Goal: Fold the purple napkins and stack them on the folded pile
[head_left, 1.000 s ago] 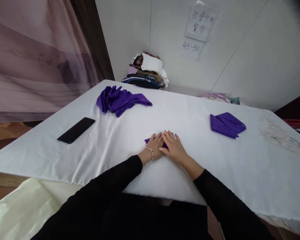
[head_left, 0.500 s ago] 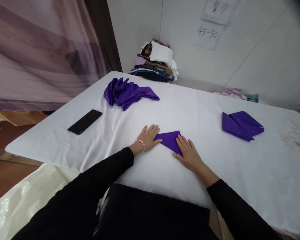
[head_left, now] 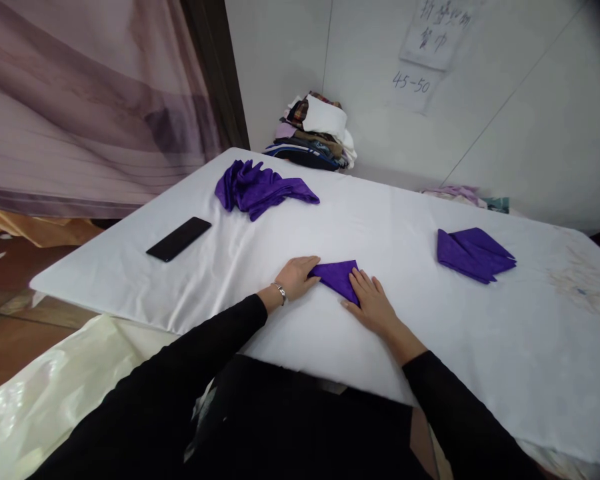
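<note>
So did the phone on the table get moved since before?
No. The phone lies at the same spot near the table's left edge; only the camera shifted.

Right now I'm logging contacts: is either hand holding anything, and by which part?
Nothing is lifted. The left hand touches the left corner of the folded purple napkin; the right hand lies flat on its right edge, on the table.

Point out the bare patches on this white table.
Bare cloth lies between the phone and left hand, and between the folded napkin and napkin stack. Crowded: the far edge, by the crumpled napkins and clothes pile.
</note>
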`<state>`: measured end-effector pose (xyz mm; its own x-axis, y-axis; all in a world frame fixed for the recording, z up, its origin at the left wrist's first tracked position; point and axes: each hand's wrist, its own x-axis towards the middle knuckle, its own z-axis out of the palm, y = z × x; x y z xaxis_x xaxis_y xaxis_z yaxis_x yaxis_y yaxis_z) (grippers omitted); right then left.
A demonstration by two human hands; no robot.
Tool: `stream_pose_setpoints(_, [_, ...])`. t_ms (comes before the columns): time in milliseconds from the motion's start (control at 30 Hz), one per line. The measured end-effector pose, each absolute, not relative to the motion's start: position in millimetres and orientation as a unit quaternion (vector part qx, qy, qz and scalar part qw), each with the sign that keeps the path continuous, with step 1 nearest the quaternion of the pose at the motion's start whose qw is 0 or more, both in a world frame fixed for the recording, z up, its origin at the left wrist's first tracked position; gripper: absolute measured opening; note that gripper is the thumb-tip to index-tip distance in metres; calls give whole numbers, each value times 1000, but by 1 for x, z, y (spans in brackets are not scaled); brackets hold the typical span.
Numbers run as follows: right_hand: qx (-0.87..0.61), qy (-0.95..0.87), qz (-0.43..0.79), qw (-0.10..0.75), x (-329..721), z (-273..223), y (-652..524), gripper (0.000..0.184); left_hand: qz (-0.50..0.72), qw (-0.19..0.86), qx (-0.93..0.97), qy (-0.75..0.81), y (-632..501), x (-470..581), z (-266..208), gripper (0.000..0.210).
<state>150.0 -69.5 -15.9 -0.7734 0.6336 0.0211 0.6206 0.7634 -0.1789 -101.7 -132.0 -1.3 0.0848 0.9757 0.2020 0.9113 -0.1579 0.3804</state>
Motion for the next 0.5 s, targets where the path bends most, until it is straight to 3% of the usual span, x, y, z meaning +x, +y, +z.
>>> stream_pose_setpoints(233, [-333, -936, 109, 38, 149, -13, -69, 74, 245, 67, 760, 599, -126, -127, -13, 31])
stream_pose_setpoints(500, [-340, -933, 112, 32, 150, -10, -70, 73, 320, 185, 705, 605, -124, -138, -18, 36])
